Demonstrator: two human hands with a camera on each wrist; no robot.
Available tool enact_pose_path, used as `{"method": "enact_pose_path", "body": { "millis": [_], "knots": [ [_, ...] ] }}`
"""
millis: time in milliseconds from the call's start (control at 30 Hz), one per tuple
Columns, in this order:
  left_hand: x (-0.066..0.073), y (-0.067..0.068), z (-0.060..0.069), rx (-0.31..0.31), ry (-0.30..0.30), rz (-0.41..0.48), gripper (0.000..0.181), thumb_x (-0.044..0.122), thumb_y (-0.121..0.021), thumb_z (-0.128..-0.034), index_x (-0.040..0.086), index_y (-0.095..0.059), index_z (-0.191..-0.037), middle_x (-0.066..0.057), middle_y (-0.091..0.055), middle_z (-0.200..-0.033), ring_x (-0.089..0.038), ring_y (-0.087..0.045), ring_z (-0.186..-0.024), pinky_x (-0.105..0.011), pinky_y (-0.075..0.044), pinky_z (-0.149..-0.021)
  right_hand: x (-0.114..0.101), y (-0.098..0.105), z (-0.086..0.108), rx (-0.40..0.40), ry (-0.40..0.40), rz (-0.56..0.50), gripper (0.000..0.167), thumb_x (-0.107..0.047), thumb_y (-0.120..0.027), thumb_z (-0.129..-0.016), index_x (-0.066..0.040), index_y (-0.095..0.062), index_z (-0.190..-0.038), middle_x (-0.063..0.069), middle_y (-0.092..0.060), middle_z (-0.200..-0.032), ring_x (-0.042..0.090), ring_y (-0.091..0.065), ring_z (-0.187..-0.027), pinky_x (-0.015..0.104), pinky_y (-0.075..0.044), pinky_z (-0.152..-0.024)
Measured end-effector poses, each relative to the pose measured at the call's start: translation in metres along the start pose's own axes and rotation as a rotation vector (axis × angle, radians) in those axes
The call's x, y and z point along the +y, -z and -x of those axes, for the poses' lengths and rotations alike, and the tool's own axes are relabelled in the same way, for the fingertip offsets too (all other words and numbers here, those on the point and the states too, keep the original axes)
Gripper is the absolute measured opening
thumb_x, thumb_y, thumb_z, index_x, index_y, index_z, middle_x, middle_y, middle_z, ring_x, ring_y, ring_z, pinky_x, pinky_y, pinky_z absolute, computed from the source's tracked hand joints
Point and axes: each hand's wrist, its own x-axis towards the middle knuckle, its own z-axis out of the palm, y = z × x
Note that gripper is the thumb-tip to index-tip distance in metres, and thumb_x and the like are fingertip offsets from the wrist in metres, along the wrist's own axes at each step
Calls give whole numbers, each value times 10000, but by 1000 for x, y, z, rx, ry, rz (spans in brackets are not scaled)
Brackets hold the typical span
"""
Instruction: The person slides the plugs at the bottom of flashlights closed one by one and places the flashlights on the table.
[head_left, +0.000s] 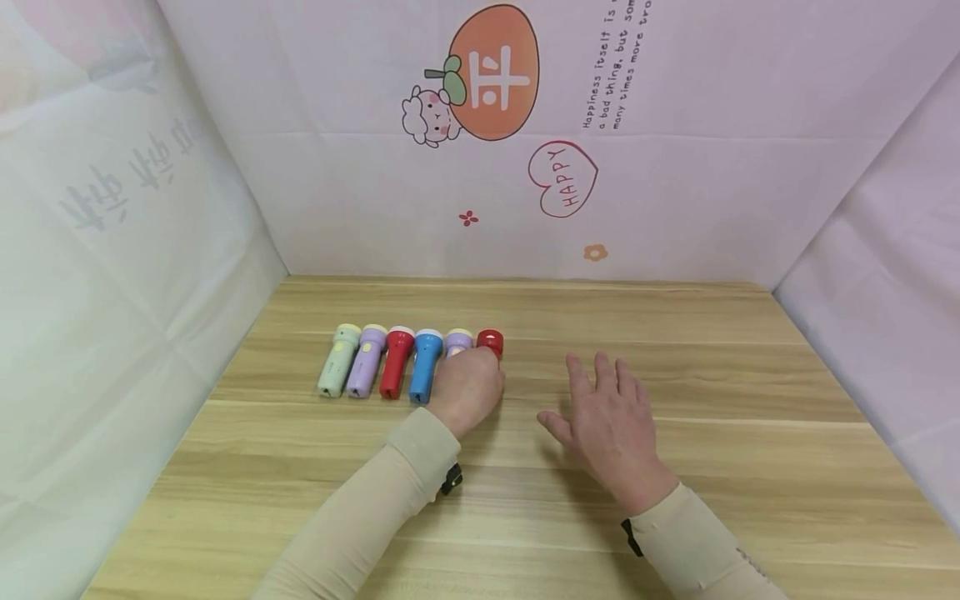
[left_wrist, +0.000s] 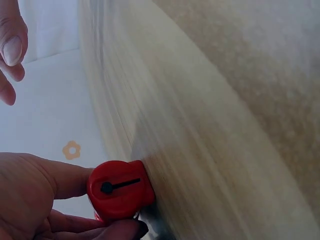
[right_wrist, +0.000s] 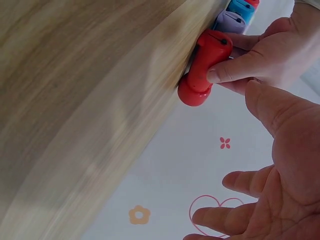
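My left hand (head_left: pixel 468 390) holds a red flashlight (head_left: pixel 491 338) at the right end of a row of flashlights on the table. In the right wrist view its thumb and fingers pinch the red body, and the flashlight's head lies away from me. A purple flashlight (head_left: pixel 458 339) lies just left of it, partly hidden by that hand. Further left come a blue flashlight (head_left: pixel 426 367), another red flashlight (head_left: pixel 396 362), another purple flashlight (head_left: pixel 365 362) and a pale green flashlight (head_left: pixel 338 361). Over the table to the right, my right hand (head_left: pixel 613 429) has its fingers spread and holds nothing.
The wood-grain table (head_left: pixel 712 375) meets a white printed cloth (head_left: pixel 360 208) at its back edge. More white cloth (head_left: pixel 112 275) hangs along the left side, and a further white cloth (head_left: pixel 885 250) hangs on the right.
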Motion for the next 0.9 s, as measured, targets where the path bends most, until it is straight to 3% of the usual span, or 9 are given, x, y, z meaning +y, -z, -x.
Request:
{"method": "enact_pose_path", "body": {
  "millis": [300,567,733,900],
  "knots": [
    [2,-4,1,77,-56,-94,231,185,-635,-1006,61,-697,-820,-58,-669,-662,-200,-608,-528,-349,-555,-537,0,0,1,-6,-4,-2,861,-561,-752,-902,-7,-493,-1508,403,-491,-1454,633,-432,-1359,702,-393,-1102],
    [-5,11,-2,48,-66,-25,173,274,-718,-983,105,-732,-1016,-22,-697,-782,-178,-611,-639,-319,-541,-587,-1,0,1,19,12,16,854,-559,-761,-897,-4,-506,-1494,400,-514,-1433,629,-460,-1337,692,-421,-1084],
    [-10,12,-5,-1,-89,9,206,278,-733,-983,164,-770,-1150,-3,-747,-912,-173,-633,-753,-312,-549,-665,-1,0,0,16,11,18,854,-561,-758,-899,-4,-504,-1495,401,-514,-1435,629,-458,-1340,691,-422,-1084],
    [-12,11,-6,-18,-94,4,213,277,-730,-987,168,-784,-1162,1,-757,-923,-175,-635,-764,-314,-556,-682,-1,0,0,11,8,16,855,-564,-756,-898,-10,-501,-1498,398,-510,-1440,627,-452,-1346,692,-419,-1086]
  ]
}}
